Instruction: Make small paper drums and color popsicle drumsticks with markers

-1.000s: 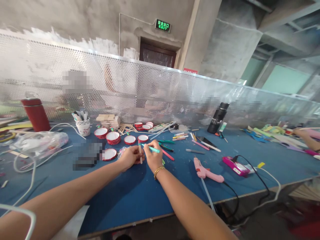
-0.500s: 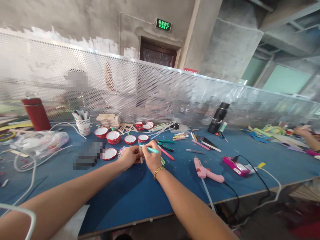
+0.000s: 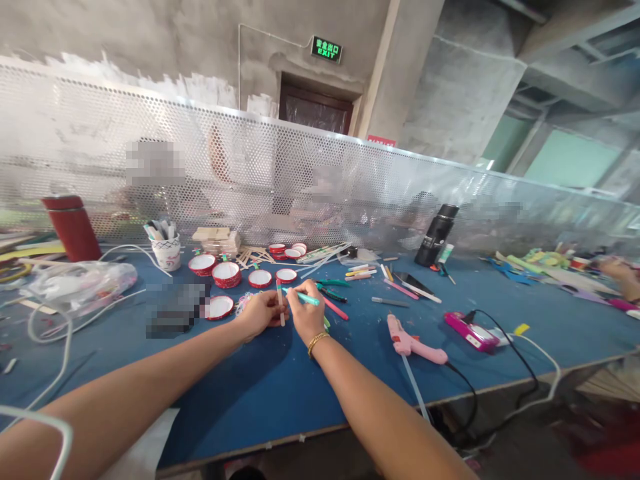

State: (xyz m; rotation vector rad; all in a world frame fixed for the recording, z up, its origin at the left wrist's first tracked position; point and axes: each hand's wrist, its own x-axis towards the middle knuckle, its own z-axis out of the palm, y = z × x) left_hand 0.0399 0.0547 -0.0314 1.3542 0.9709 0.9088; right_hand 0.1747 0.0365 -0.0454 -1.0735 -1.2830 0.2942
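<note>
My left hand (image 3: 263, 312) is closed on a craft stick (image 3: 281, 308), which stands nearly upright and is reddish at its top end. A teal marker pen (image 3: 307, 299) is pinched in my right hand (image 3: 306, 313), its tip beside the stick; whether they touch I cannot tell. Just beyond my hands lie shallow red-and-white cups (image 3: 260, 279), some of them stacked. A small heap of thin coloured bands (image 3: 243, 303) is partly hidden by my left hand. Right of my hands are green-handled pliers (image 3: 333, 288) and a red marker (image 3: 336, 309).
A pink glue gun (image 3: 413, 343) rests on the blue table (image 3: 240, 393), near a magenta power strip (image 3: 471, 332) with trailing cords. A red bottle (image 3: 73, 229), a paper cup of pens (image 3: 166, 252) and a black bottle (image 3: 437, 237) stand before a perforated screen (image 3: 320, 180). Another person's hand (image 3: 620, 270) shows at far right.
My right hand and the teal marker have shifted very slightly to the right, away from the stick. My left hand still holds the stick in the same place.
</note>
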